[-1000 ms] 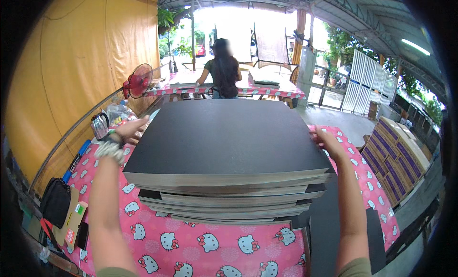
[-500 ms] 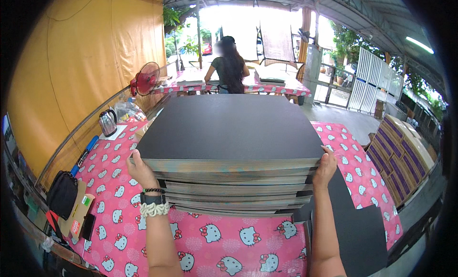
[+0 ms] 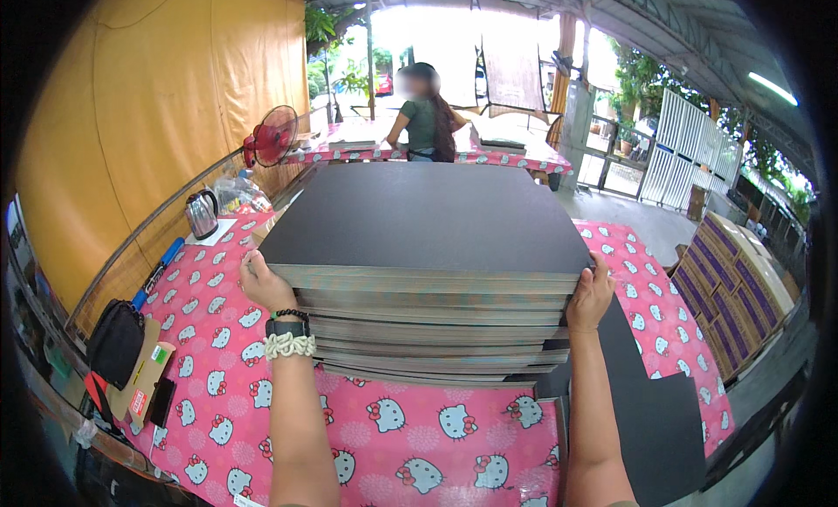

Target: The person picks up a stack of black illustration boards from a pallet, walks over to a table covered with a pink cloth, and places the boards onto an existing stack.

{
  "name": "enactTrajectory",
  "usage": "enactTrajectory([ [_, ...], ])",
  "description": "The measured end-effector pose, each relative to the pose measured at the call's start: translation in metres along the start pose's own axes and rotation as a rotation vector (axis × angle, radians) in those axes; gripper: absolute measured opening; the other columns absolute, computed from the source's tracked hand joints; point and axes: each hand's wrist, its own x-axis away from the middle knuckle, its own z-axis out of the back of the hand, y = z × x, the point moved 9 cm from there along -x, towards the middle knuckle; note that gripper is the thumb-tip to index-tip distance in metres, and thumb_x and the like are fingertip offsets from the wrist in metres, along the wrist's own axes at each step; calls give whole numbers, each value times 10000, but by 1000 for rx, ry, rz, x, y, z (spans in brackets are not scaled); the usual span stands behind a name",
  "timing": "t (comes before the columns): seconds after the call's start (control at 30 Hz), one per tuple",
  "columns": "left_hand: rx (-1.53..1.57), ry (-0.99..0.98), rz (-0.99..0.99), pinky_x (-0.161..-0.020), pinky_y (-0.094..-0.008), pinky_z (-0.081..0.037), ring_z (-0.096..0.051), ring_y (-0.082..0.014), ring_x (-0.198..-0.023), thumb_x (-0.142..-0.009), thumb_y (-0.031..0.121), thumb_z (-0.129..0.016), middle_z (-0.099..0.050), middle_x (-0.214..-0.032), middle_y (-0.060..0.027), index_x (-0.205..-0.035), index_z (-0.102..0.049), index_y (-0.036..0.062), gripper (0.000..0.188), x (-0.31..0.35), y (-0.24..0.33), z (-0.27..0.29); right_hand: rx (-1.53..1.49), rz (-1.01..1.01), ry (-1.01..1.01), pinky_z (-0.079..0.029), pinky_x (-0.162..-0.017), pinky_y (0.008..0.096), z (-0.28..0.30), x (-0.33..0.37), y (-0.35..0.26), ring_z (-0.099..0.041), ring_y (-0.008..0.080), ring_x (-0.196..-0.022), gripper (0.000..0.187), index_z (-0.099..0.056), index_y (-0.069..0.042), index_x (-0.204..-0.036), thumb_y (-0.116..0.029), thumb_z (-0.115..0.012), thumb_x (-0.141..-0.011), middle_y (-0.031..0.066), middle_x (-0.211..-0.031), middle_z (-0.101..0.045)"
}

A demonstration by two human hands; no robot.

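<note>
A tall stack of large black sheets with greyish layered edges stands in front of me on a pink patterned table. My left hand grips the near left corner of the upper layers, thumb up by the top edge. On the opposite corner, my right hand clasps the upper layers from the side, fingers partly hidden behind the edge. The lower layers are slightly uneven. More black sheets lie on the table right of the stack, beside my right forearm.
At the left are a metal kettle, a black pouch and an opened cardboard box. A red fan stands farther back. Brown cartons are piled at the right. Another person is at the far table.
The upper part of the stack has shifted slightly, its near edge now higher in view, with both hands still on it. The person at the back has turned somewhat.
</note>
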Motion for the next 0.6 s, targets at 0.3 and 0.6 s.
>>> enactTrajectory([
  [0.3, -86, 0, 91, -716, -357, -439, -575, -244, -768, -867, 321, -545, -627, -834, -144, -887, -606, -44, 371, 2, 1, -2, -13, 53, 36, -350, -738, 352, 3, 1, -5, -511, 286, -758, 481, -568, -36, -1094, -434, -339, -951, 140, -879, -612],
  [0.6, 121, -70, 215, -766, -288, -450, -588, -173, -845, -880, 296, -546, -643, -955, -94, -985, -642, -25, 352, 3, 3, -7, -41, 147, -123, -322, -743, 328, 8, 8, -3, -419, 223, -683, 572, -539, -24, -1198, -500, -427, -901, 58, -690, -429],
])
